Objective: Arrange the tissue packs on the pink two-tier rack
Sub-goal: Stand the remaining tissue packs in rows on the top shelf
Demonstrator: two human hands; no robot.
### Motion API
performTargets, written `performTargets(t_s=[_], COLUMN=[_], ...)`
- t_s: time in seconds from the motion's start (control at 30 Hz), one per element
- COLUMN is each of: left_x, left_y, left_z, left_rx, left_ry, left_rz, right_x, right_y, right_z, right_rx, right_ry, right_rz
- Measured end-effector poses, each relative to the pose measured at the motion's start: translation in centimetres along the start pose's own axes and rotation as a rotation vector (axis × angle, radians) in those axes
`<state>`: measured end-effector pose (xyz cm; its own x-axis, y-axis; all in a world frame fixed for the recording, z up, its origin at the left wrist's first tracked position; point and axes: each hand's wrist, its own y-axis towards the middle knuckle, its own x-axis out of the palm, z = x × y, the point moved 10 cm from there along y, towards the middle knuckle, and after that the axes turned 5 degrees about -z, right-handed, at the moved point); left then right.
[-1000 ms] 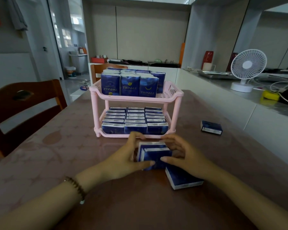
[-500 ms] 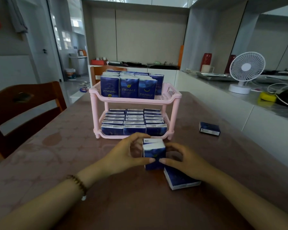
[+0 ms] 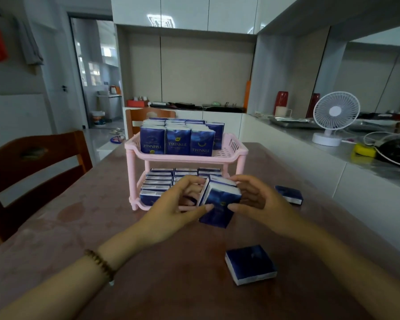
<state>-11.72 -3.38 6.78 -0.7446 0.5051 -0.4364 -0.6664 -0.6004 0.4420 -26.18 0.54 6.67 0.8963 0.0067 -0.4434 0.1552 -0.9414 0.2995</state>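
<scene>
You have one rack (image 3: 231, 150) of two tiers, three packs (image 3: 178, 142) across its top front, two loose packs (image 3: 251, 264) on the desk (image 3: 79, 227), two chairs (image 3: 32, 158), one fan (image 3: 336, 112).

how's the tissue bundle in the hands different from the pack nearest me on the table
The held bundle is lifted, on end and tilted; the near pack lies flat on the table. Left hand and right hand grip the held bundle; the near pack is untouched. The held bundle looks like more than one pack; the near pack is one. Both are dark blue with white edges.
</scene>
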Motion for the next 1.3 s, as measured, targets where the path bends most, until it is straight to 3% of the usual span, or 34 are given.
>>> performTargets(t_s=[0.27,0.5,0.7,0.9,1.3], left_x=[-3.8,-6.9,-7.1,-7.1,-7.0], left_y=[5.3,9.3,10.8,10.7,10.7], left_z=[6.6,6.0,1.9,1.7,1.5], left_rx=[0.153,0.098,0.023,0.05,0.04], left_ry=[0.185,0.724,1.065,1.114,1.117], left_rz=[0.108,0.187,0.072,0.095,0.103], right_x=[-5.1,-10.3,-12.9,-11.3,-9.2], right_y=[4.5,9.1,13.0,15.8,17.9], right_z=[-7.4,-7.1,-4.5,-1.2,1.2], right_rx=[-0.145,-0.122,-0.012,0.069,0.059], right_ry=[-0.069,-0.1,-0.152,-0.195,-0.19], right_rz=[0.027,0.126,0.123,0.004,0.03])
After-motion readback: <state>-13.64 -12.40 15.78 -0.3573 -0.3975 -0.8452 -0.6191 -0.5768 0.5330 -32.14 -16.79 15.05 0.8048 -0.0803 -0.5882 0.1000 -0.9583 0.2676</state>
